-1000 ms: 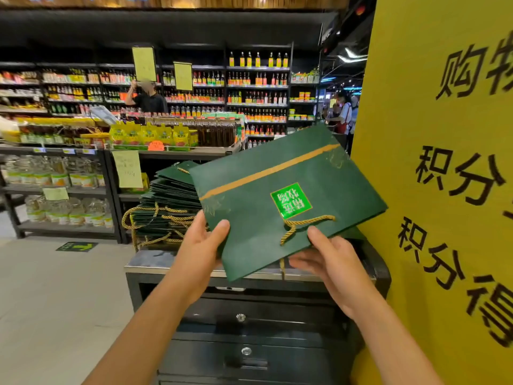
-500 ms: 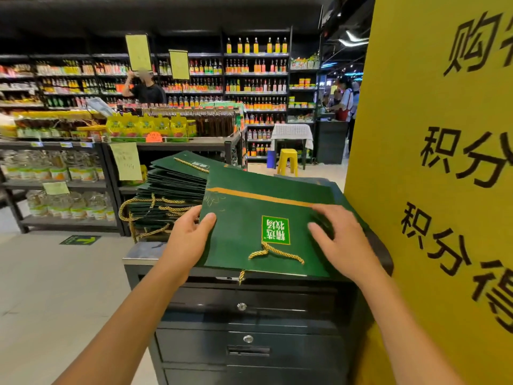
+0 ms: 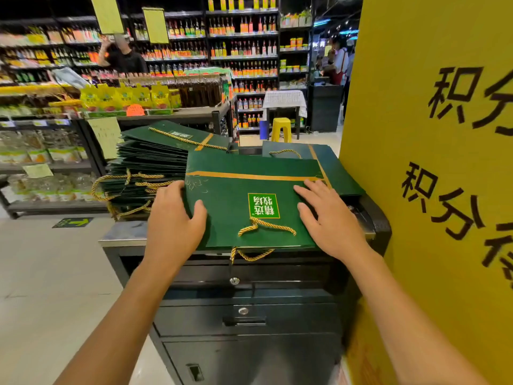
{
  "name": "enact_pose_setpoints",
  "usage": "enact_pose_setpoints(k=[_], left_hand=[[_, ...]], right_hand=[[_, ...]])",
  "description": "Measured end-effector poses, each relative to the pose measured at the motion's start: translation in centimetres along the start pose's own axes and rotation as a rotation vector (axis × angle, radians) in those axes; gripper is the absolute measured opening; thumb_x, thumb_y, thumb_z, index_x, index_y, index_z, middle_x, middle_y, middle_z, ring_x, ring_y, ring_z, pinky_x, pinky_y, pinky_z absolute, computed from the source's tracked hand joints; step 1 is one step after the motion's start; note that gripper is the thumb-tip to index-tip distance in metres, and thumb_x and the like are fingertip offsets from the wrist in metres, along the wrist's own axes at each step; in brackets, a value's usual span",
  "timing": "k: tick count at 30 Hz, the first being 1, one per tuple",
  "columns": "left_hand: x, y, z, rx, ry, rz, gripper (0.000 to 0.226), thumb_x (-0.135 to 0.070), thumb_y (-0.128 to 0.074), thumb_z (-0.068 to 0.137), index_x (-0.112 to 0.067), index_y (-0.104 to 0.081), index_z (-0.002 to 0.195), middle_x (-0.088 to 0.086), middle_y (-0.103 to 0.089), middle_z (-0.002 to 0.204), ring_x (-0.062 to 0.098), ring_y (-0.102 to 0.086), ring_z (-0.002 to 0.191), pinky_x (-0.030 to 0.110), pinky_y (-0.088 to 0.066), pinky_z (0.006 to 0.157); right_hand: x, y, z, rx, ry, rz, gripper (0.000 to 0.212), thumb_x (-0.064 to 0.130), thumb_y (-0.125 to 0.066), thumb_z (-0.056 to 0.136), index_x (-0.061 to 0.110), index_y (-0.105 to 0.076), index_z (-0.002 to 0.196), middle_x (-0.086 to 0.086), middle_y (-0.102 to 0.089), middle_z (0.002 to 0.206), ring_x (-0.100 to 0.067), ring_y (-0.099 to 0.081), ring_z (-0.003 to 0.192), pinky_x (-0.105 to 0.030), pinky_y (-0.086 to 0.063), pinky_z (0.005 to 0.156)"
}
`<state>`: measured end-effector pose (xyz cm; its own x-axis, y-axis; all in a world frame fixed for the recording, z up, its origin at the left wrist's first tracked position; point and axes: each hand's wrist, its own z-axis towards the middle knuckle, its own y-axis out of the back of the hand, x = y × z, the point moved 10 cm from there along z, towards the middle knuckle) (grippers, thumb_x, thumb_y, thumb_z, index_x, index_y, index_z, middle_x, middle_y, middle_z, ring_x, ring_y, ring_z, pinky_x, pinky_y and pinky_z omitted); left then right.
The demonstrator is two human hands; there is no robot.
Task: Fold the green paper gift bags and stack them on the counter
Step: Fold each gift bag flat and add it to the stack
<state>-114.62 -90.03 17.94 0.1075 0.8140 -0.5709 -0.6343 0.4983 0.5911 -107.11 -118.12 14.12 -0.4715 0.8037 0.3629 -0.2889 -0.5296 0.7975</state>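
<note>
Black metal cabinet [image 3: 249, 320] closest, drawers with round key locks, pale tiled floor [image 3: 41, 287] to its left. Its top is the surface [image 3: 122, 237], steel-edged at the front. Folded green bag [image 3: 230, 184] lies flat on it at the near edge, gold rope handle [image 3: 266, 226] hanging over the front. Left hand [image 3: 172, 218] pinches the bag's left edge, thumb on top; right hand [image 3: 330, 220] spread flat, pressing its right side. Bag label [image 3: 263, 205] – light-green square, white Chinese characters, upside down from here. Tall stack of flat green bags [image 3: 150, 168] just left; one more bag [image 3: 333, 168] behind right. Yellow panel [image 3: 388, 190] on the right, big black characters, 积分 readable. Further back – floor arrow sticker [image 3: 72, 222], yellow stool [image 3: 281, 129], store shelves of bottles [image 3: 241, 51], small labels unreadable
</note>
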Motion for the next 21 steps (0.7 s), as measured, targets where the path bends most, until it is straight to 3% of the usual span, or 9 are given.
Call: enact_pose_setpoints(k=[3,5,8,11,21], left_hand=[[-1.6,0.6,-0.8,-0.078,-0.083,0.208,0.039,-0.02,-0.067,0.091,-0.011,-0.061,0.129,0.014,-0.054,0.128,0.034,-0.048,0.121,0.05,-0.035,0.1],[-4.2,-0.1,-1.3,-0.038,-0.218,0.157,0.029,-0.021,-0.067,0.091,-0.016,-0.069,0.119,0.009,-0.058,0.125,0.03,-0.051,0.121,0.049,-0.034,0.1],[-8.5,-4.2,-2.4,0.274,-0.444,0.036,0.026,-0.029,-0.07,0.093,-0.023,-0.073,0.118,0.0,-0.064,0.122,0.023,-0.054,0.119,0.046,-0.039,0.103],[-11.2,-8.7,-4.0,0.52,-0.613,0.16,0.034,-0.04,-0.074,0.089,-0.027,-0.074,0.121,-0.001,-0.065,0.125,0.025,-0.055,0.121,0.049,-0.039,0.104],[-11.7,-9.9,-3.5,0.498,-0.562,0.067,0.008,-0.028,-0.061,0.1,-0.029,-0.068,0.103,-0.007,-0.064,0.107,0.021,-0.057,0.105,0.05,-0.047,0.095]], right_hand=[[0.1,0.0,0.0,-0.014,-0.004,-0.006,0.047,0.038,-0.038,0.108,0.029,-0.041,0.154,0.007,-0.03,0.165,-0.014,-0.015,0.155,-0.034,-0.005,0.126],[0.0,-0.1,0.0,-0.014,-0.009,-0.012,0.047,0.037,-0.038,0.108,0.029,-0.041,0.154,0.007,-0.03,0.164,-0.014,-0.016,0.155,-0.034,-0.006,0.126],[0.0,-0.1,0.1,-0.01,-0.012,-0.013,0.047,0.037,-0.039,0.108,0.029,-0.041,0.154,0.006,-0.031,0.164,-0.015,-0.016,0.155,-0.037,-0.008,0.127],[0.0,-0.1,0.0,-0.009,-0.012,-0.01,0.047,0.036,-0.04,0.108,0.028,-0.042,0.154,0.005,-0.032,0.164,-0.015,-0.017,0.155,-0.039,-0.009,0.127],[0.2,0.0,-0.1,-0.01,-0.023,-0.047,0.046,0.036,-0.039,0.108,0.028,-0.043,0.153,0.004,-0.033,0.163,-0.017,-0.019,0.154,-0.04,-0.01,0.127]])
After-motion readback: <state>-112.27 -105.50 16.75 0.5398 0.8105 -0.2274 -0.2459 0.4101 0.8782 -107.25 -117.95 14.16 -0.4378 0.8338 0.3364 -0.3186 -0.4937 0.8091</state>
